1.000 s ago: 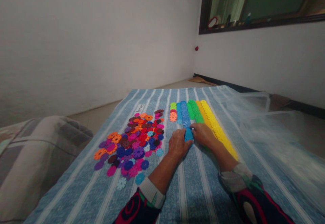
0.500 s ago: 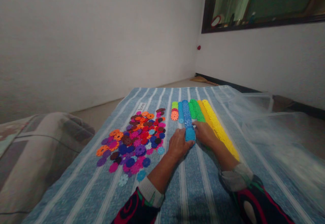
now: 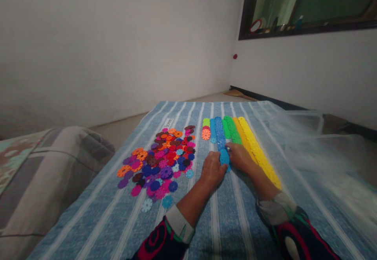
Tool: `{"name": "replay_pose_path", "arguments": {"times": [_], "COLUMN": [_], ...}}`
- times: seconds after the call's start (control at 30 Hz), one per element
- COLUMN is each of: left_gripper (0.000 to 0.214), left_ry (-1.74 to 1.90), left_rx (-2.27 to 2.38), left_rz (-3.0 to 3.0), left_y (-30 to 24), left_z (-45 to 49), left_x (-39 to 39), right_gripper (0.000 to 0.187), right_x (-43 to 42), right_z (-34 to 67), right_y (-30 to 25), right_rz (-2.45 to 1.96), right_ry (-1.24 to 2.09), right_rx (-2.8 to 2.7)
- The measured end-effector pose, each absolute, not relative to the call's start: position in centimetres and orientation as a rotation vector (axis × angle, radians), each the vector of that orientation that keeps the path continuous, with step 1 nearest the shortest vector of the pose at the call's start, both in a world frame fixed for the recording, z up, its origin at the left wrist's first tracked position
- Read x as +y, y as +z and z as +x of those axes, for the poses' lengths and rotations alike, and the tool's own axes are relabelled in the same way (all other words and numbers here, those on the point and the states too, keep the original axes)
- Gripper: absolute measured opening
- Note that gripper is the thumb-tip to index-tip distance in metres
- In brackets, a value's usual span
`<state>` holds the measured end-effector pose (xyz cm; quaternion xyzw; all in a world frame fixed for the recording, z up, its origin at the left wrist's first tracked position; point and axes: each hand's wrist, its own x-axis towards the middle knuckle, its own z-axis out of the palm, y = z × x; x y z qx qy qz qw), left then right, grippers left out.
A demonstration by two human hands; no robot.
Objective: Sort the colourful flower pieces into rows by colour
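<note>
On a blue striped cloth (image 3: 224,220) lie rows of flat plastic flower discs sorted by colour. A blue row (image 3: 219,132) runs between a short orange stack (image 3: 205,134) and green (image 3: 231,129) and yellow (image 3: 257,152) rows. My left hand (image 3: 212,170) and my right hand (image 3: 240,156) both press their fingers against the near end of the blue row (image 3: 224,156), one from each side, fingers curled around the discs. To the left lies a loose pile of mixed discs (image 3: 160,162) in purple, pink, orange, red and brown.
A rolled striped pillow or blanket (image 3: 44,181) lies at the left edge. Clear plastic sheeting (image 3: 312,154) covers the right side of the cloth. White walls stand behind, with a dark-framed window (image 3: 309,4) at upper right.
The view has shifted slightly. Both hands stay at the near end of the blue row and have closed tighter on its end discs.
</note>
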<state>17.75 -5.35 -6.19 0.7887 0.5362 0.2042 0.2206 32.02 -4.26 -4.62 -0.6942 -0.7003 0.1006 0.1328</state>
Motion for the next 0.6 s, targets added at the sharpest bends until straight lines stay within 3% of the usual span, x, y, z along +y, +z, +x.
{"name": "replay_pose_path", "arguments": {"times": [0.33, 0.6], "left_gripper": [0.023, 0.034], "left_ry": [0.581, 0.478], "left_rx": [1.476, 1.559], "left_rz": [2.19, 2.212], "left_y": [-6.7, -5.8], "left_z": [17.6, 16.1], "left_x": [-6.6, -6.4], "right_gripper": [0.038, 0.034], "right_x": [-5.0, -7.1], "right_z": [32.4, 30.5], "right_y": [-5.7, -3.2], "right_rz": [-2.074, -2.058], "right_ry": [0.154, -0.069], "right_rx": [-2.125, -2.159]}}
